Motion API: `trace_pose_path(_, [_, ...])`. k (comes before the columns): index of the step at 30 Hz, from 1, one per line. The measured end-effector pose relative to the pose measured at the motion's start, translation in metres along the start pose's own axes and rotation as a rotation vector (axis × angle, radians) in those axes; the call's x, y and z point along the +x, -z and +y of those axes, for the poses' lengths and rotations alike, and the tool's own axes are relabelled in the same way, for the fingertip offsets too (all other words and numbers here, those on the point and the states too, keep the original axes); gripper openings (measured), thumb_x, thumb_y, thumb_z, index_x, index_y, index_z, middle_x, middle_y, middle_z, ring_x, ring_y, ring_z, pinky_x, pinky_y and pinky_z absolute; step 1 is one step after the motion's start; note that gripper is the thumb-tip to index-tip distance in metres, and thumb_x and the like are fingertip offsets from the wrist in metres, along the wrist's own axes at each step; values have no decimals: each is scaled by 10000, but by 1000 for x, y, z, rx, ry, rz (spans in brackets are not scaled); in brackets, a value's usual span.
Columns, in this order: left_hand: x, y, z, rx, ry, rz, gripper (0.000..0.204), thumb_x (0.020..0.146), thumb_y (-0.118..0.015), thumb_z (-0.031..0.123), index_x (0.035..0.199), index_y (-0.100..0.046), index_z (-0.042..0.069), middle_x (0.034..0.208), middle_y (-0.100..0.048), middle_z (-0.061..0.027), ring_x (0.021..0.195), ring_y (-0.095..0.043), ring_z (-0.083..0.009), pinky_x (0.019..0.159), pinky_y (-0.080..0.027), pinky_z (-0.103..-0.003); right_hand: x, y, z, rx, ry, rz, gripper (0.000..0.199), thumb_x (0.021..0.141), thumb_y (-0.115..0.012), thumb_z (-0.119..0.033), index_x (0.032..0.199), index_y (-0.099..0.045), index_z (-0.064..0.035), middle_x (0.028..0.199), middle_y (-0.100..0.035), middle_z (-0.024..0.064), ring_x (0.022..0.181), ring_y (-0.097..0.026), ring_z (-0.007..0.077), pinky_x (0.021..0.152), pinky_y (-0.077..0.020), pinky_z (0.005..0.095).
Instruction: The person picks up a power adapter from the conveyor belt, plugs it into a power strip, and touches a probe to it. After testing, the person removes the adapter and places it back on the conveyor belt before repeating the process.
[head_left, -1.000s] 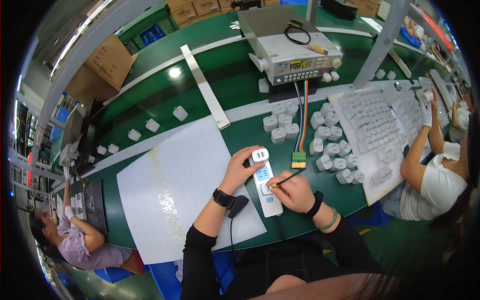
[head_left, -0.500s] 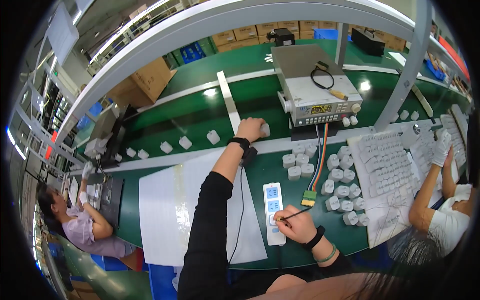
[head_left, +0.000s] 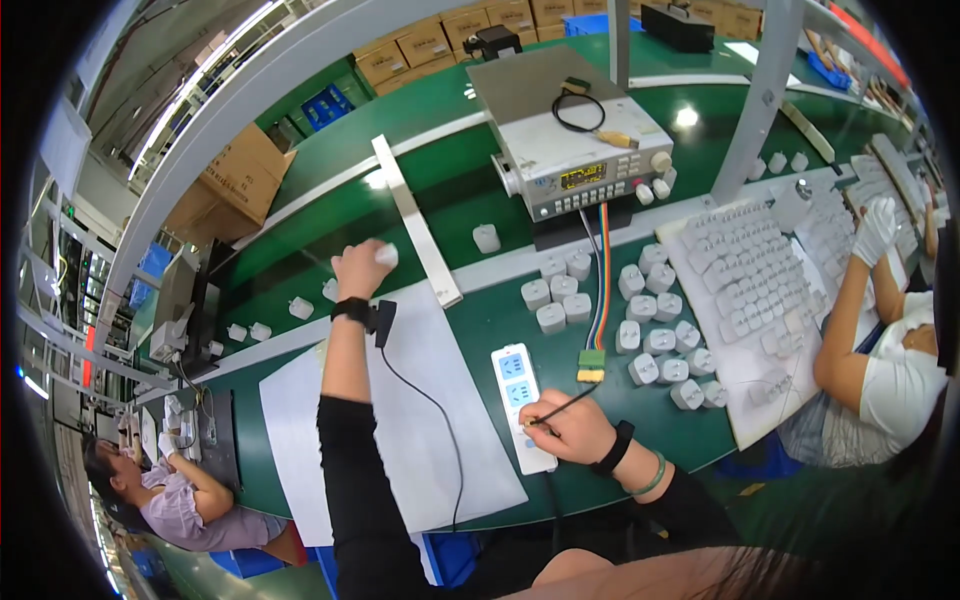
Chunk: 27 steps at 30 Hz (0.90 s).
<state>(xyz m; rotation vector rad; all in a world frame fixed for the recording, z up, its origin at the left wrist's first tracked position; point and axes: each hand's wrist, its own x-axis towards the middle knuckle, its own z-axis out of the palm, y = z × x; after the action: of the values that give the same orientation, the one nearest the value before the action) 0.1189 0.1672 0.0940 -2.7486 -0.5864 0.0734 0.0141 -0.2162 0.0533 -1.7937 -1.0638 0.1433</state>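
My left hand (head_left: 362,270) reaches over the green conveyor, its fingers closed on a white charger (head_left: 387,255). Further right, past a pale bar (head_left: 412,220), another white charger (head_left: 486,238) stands on the belt. More chargers (head_left: 300,308) are spaced out to the left. My right hand (head_left: 572,428) pinches the brass-coloured end of a black cable (head_left: 570,402) beside a white power strip (head_left: 514,365) with blue sockets. The fingers partly hide the strip's lower sockets. That cable runs to a green connector (head_left: 592,360) on a rainbow ribbon cable (head_left: 605,270).
A grey bench meter (head_left: 585,180) stands behind the strip. Several chargers (head_left: 660,340) lie grouped at right, beside a board of white pieces (head_left: 745,270). White sheeting (head_left: 440,470) lies under my left arm. Co-workers sit left (head_left: 190,500) and right (head_left: 890,370).
My left hand let go of one charger on the belt right of the bar, moved left and closed on another. My right hand stays at the strip. The view shifted.
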Motion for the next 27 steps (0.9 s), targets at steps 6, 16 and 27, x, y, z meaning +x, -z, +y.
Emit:
trace_pose_path(6, [-121, 10, 69, -1869, -305, -108, 388, 805, -685, 43, 1153, -514, 65, 1129, -563, -27, 993, -573, -117, 818, -493, -282, -1, -4, 5, 35, 0, 38, 125, 798, -620, -153, 922, -623, -134, 775, -529, 55, 547, -546, 201, 520, -430, 315])
trace_pose_path(16, [-174, -21, 109, -1348, -485, 60, 405, 713, -724, 72, 1091, -584, 23, 1018, -619, -89, 945, -592, -193, 856, -463, -307, -12, -32, 23, -68, 80, 47, 205, 870, -579, -251, 1002, -591, -96, 936, -561, 94, 771, -605, 280, 641, -490, 349])
trace_pose_path(27, [-175, -57, 134, -1734, -391, -41, 361, 728, -682, 42, 1052, -525, 16, 980, -592, -82, 931, -562, -164, 849, -440, -283, -10, -13, 5, 12, 83, 59, 145, 892, -547, -210, 947, -583, -81, 917, -525, 47, 703, -576, 245, 614, -456, 348])
